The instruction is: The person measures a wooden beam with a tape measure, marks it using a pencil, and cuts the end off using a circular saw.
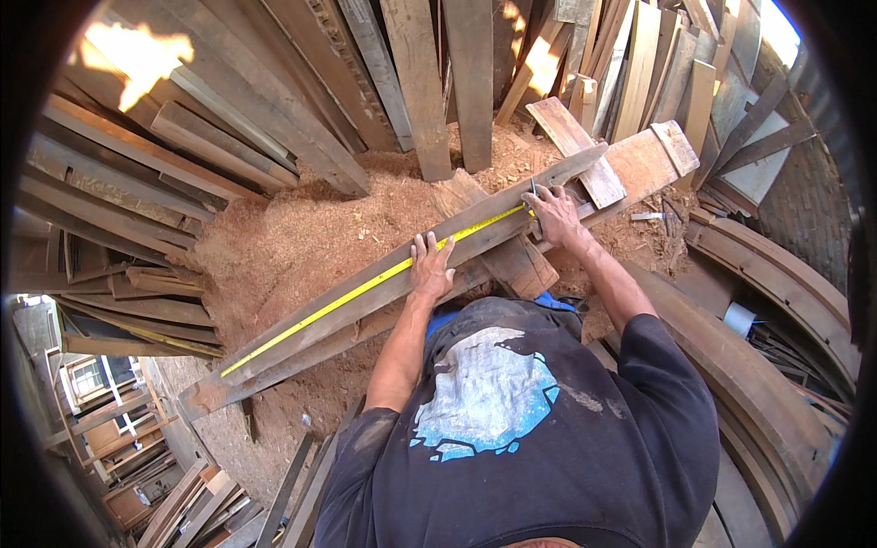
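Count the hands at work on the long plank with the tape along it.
2: the left hand lies across the yellow tape on the plank; the right hand is at the tape's upper-right end. No other hand shows.

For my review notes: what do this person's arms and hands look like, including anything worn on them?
The left hand and right hand show no gloves. The forearms are uncovered below the short, dark fabric sleeves of a dusty, dark T-shirt with a large white-and-blue print.
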{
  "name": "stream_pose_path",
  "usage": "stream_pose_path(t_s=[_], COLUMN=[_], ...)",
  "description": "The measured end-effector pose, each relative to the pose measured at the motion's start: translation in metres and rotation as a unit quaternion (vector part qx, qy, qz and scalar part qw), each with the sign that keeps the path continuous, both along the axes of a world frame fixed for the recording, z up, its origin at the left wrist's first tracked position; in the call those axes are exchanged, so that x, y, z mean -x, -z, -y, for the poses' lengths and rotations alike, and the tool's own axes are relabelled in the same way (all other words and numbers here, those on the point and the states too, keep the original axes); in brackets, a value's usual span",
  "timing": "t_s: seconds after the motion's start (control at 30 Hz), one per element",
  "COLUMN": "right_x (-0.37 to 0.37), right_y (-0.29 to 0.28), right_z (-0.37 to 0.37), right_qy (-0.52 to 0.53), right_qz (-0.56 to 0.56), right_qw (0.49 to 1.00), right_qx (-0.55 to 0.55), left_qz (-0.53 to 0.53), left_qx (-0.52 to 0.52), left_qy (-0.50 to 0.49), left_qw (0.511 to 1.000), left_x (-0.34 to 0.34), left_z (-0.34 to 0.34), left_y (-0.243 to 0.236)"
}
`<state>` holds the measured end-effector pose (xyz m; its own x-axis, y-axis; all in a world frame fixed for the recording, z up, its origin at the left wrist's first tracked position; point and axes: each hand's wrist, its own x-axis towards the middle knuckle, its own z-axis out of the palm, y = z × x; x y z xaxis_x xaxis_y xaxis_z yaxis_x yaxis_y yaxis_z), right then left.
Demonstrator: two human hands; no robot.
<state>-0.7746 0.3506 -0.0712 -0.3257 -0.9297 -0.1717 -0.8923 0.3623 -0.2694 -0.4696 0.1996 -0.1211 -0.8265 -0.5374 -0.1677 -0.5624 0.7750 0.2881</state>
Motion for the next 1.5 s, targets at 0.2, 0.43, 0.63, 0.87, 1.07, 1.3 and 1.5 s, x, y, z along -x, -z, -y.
stream_pose_path(t_s=[0.2, 0.43, 0.63, 0.87, 1.07, 1.3, 1.5], right_x=[0.004, 0.002, -0.004, -0.016, -0.016, -0.016, -0.035], right_y=[0.0, -0.001, 0.002, 0.009, 0.015, 0.012, 0.009], right_z=[0.012, 0.016, 0.013, 0.001, -0.001, 0.002, -0.002], right_qy=[0.005, 0.022, 0.027, 0.024, 0.028, 0.001, 0.017], right_qz=[0.006, -0.017, -0.024, -0.064, -0.042, -0.058, -0.084], right_qw=[1.0, 0.998, 0.998, 0.997, 0.997, 0.997, 0.995], right_qx=[-0.02, -0.06, -0.054, 0.041, 0.052, 0.059, 0.05], left_qz=[0.034, 0.007, 0.072, 0.113, 0.179, 0.212, 0.205], left_qx=[-0.016, 0.002, -0.011, 0.016, -0.001, -0.021, -0.023], left_qy=[0.001, -0.063, -0.106, -0.102, -0.094, -0.082, -0.08], left_qw=[0.999, 0.998, 0.992, 0.988, 0.979, 0.974, 0.975], left_x=[-0.001, -0.032, -0.049, -0.037, -0.026, -0.025, -0.024], left_z=[0.001, -0.022, -0.026, -0.02, -0.008, 0.001, 0.001], left_y=[-0.011, -0.026, -0.015, -0.022, -0.029, -0.029, -0.028])
